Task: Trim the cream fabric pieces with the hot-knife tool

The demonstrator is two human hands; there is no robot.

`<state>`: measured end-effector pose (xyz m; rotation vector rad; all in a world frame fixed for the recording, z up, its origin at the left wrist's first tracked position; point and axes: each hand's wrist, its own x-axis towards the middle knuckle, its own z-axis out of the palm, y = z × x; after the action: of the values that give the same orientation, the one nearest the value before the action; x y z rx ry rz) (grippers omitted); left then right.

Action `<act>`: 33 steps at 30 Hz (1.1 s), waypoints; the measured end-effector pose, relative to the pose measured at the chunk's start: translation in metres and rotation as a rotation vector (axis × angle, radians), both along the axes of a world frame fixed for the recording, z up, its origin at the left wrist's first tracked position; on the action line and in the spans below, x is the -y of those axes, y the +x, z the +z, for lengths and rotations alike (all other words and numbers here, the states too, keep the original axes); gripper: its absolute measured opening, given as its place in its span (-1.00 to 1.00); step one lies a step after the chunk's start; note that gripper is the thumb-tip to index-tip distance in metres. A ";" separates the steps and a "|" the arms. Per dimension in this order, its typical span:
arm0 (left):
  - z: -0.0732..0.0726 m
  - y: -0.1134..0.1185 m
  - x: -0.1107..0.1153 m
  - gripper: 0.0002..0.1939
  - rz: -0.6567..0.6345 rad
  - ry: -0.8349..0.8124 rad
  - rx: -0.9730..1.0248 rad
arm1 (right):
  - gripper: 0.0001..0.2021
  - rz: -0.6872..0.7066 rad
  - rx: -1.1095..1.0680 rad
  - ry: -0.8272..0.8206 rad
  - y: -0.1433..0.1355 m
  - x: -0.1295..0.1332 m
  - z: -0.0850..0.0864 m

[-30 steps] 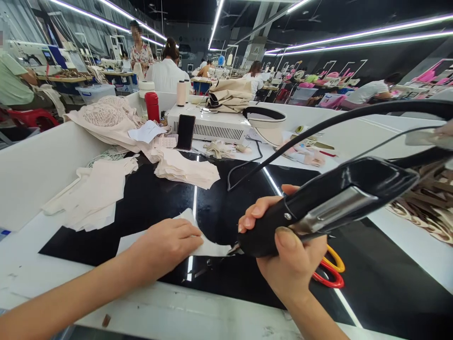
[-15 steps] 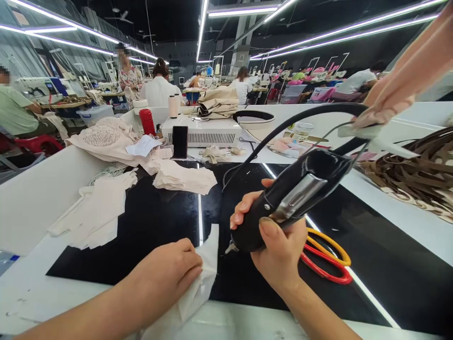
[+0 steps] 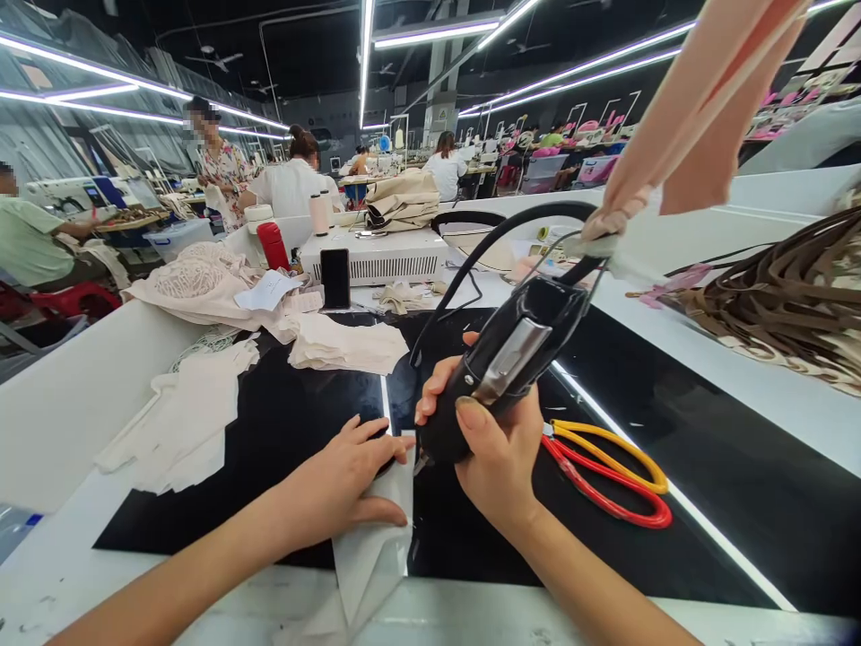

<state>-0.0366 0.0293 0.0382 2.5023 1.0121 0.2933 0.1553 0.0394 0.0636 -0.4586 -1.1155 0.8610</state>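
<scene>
While my left hand (image 3: 343, 480) rests palm down with fingers and thumb spread wide, it touches the pale cloth (image 3: 377, 556) beneath it and grips nothing. The cloth lies partly on the black board (image 3: 605, 547) and runs over its near edge onto the white table (image 3: 484, 610), where I can hardly tell the 2 apart. My right hand (image 3: 501, 462) is wrapped around the tool (image 3: 447, 417), its thumb on the near side. I see the tool tilted, tip down, just beside the cloth's right edge; I cannot tell whether they touch. The cable (image 3: 511, 221) arches from the tool's rear down to the board, and a pink strap (image 3: 679, 117) rises from a knot there.

Right of my right hand, the scissors (image 3: 605, 509) lie on the board, 1 handle loop yellow and 1 red. Farther right, I see brown strips (image 3: 794, 296) heaped together. Beyond my left hand, a cloth stack (image 3: 346, 345) lies on the board, with a cloth pile (image 3: 185, 417) to its left. A phone (image 3: 334, 278) stands upright before the white box (image 3: 387, 265), which bears a folded bundle (image 3: 404, 199).
</scene>
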 end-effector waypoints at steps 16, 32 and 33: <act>-0.001 -0.012 0.005 -0.46 -0.008 0.029 -0.108 | -0.66 0.023 0.028 -0.003 -0.006 -0.001 -0.002; 0.011 -0.007 0.007 -0.49 0.001 0.007 -0.122 | -0.75 0.021 0.034 0.004 -0.009 -0.002 0.000; 0.012 -0.006 0.007 -0.49 0.008 -0.008 -0.129 | -0.76 0.028 0.029 0.005 -0.009 -0.001 0.000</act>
<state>-0.0428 0.0225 0.0503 2.5378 1.0710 0.1320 0.1464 0.0408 0.0635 -0.4539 -1.1524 0.8781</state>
